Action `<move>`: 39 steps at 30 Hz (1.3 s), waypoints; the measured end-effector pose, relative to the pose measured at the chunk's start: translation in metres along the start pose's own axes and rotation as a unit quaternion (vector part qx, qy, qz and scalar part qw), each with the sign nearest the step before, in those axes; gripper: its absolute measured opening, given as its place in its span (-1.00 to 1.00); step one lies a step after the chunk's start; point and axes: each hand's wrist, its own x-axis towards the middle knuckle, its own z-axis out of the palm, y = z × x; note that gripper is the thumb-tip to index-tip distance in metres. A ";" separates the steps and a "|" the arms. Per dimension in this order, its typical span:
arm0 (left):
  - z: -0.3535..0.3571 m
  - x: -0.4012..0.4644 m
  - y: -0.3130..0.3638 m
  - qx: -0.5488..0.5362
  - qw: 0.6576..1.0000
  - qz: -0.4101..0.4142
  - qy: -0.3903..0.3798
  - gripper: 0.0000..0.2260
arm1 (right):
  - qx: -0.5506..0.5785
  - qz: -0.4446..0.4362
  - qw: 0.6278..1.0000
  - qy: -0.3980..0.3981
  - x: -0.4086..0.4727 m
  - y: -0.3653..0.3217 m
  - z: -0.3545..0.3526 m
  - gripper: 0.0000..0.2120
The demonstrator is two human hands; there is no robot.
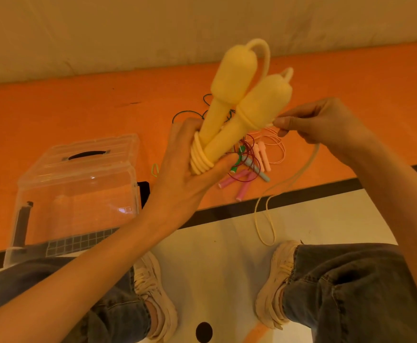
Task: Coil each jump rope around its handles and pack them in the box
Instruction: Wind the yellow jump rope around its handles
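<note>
Plainly mid-coil: the left hand grips the paired yellow handles, a few turns wound at their base; the right hand pinches the slack yellow rope; next, I judge, another taut turn; the clear box waits on the orange surface.

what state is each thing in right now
yellow rope: partly coiled round its handles, the rest hanging loose
yellow handles: held together, upright
left hand: grips the handles and coils
right hand: pinches the rope
box: lid closed
other ropes: loose, tangled on the orange table
</note>
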 end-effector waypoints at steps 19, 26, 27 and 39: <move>-0.017 0.019 -0.028 0.076 0.984 -0.148 0.068 -0.64 | 0.008 -0.058 0.947 -0.316 -0.029 -0.012 0.009 -0.89; -0.018 0.017 -0.026 0.144 0.977 -0.158 -0.024 -0.49 | 0.022 -0.054 0.921 -0.386 -0.031 -0.012 0.008 -0.85; -0.019 0.016 -0.024 0.149 0.976 -0.157 -0.035 -0.48 | 0.021 -0.053 0.924 -0.378 -0.031 -0.012 0.006 -0.88; -0.054 0.026 -0.033 0.266 0.951 -0.155 0.004 -0.55 | -0.031 -0.044 0.977 -0.207 -0.030 -0.002 -0.013 -0.87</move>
